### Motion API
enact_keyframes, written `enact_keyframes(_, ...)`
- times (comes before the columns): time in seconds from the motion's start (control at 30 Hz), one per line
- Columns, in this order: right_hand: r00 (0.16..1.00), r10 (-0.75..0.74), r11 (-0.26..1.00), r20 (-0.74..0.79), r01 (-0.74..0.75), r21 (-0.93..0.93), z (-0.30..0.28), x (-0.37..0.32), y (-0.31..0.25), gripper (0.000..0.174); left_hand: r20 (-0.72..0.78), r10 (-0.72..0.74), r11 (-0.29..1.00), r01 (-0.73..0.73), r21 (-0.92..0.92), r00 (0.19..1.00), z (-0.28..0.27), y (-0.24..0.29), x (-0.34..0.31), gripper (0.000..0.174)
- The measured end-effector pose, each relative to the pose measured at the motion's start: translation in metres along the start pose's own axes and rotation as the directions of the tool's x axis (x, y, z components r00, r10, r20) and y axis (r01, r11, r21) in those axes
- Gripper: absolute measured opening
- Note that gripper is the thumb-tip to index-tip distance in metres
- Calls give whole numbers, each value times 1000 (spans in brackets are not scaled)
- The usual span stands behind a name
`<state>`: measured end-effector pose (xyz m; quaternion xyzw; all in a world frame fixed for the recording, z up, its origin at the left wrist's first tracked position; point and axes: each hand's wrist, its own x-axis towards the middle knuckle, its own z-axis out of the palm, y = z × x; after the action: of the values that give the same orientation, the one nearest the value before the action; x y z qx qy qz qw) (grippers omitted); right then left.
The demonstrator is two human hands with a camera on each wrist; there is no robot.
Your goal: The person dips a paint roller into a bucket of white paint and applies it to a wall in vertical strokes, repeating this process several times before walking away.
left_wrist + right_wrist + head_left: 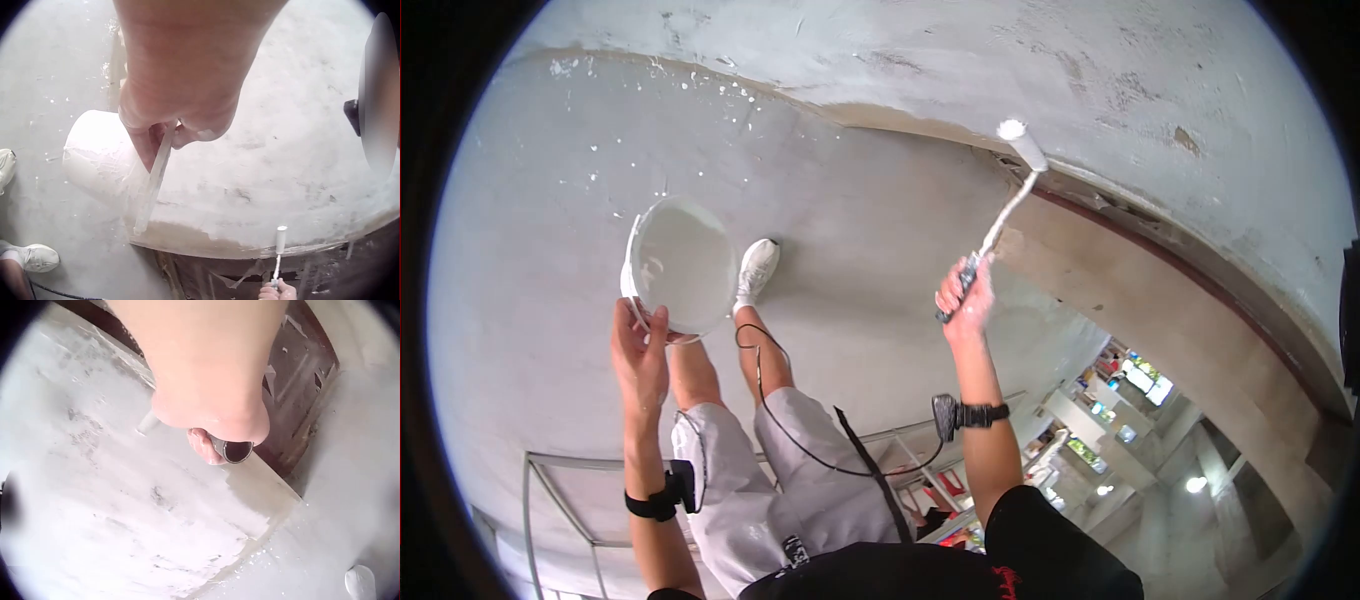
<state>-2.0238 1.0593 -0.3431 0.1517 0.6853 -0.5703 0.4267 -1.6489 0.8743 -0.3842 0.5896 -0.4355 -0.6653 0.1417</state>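
My left hand (640, 360) grips a white bucket (630, 272) at its rim, with the thumb on the near side. Pale, paint-like liquid shows inside. Seen from the left wrist, the bucket (97, 147) hangs tilted below the fingers, its outside streaked white. In my right hand (968, 300) is a paint roller (1025, 145), held by its dark handle with the fingers curled round it. The white roller head is up by the lower part of the wall. The right wrist view shows the handle's round hollow end (238, 452); the hand covers most of the roller.
A pale, patchy wall (1100, 70) curves across the top, with a brown recessed strip (1200, 240) along its lower edge. White paint spots dot the grey floor (600, 130). A metal frame (560, 460) stands behind the legs. A black cable (800, 455) loops between the wrists.
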Motion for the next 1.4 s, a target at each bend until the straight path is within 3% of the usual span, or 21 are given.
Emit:
enact_keyframes(0.17, 998, 61, 998, -35, -60, 31, 8, 56, 45, 45, 65, -8, 995, 14, -97, 998, 2, 17, -2, 15)
enact_keyframes(0.23, 991, 133, 989, -30, -134, -56, 7, 78, 60, 43, 84, 9, 995, -1, -101, 996, 2, 18, -5, 15)
enact_keyframes(0.43, 988, 147, 989, -39, -148, -25, 11, 119, 85, 36, 161, 51, 998, -54, 14, 986, 6, 21, -7, 11)
enact_keyframes(0.67, 996, 23, 973, 89, -42, 226, -11, 37, 47, 38, 173, 37, 986, -64, 157, 984, 28, 42, -18, 14)
enact_keyframes(0.87, 959, -244, 934, 147, 191, 302, -38, -48, 8, 39, 145, 118, 974, -143, 176, 982, 30, 31, -33, 15)
enact_keyframes(0.97, 960, -238, 933, 145, 185, 309, -43, -55, 19, 39, 144, 155, 971, -178, 159, 977, 29, 27, -36, 15)
enact_keyframes(1.03, 965, -216, 933, 148, 160, 322, -41, -37, 42, 39, 102, 175, 973, -188, 131, 979, 30, 27, -35, 14)
enact_keyframes(1.1, 986, -101, 958, 135, 60, 279, -32, -13, 69, 39, 94, 163, 975, -175, 137, 982, 33, 29, -34, 14)
enact_keyframes(1.23, 982, -103, 967, 158, 61, 248, -17, 48, 114, 39, 76, 112, 979, -123, 164, 991, 31, 26, -29, 14)
enact_keyframes(1.3, 994, 12, 985, 106, -30, 168, -4, 72, 131, 39, 76, 98, 976, -111, 188, 992, 30, 24, -28, 14)
enact_keyframes(1.4, 998, 43, 990, 38, -48, 131, 10, 111, 150, 40, 68, 73, 972, -86, 219, 995, 28, 19, -24, 14)
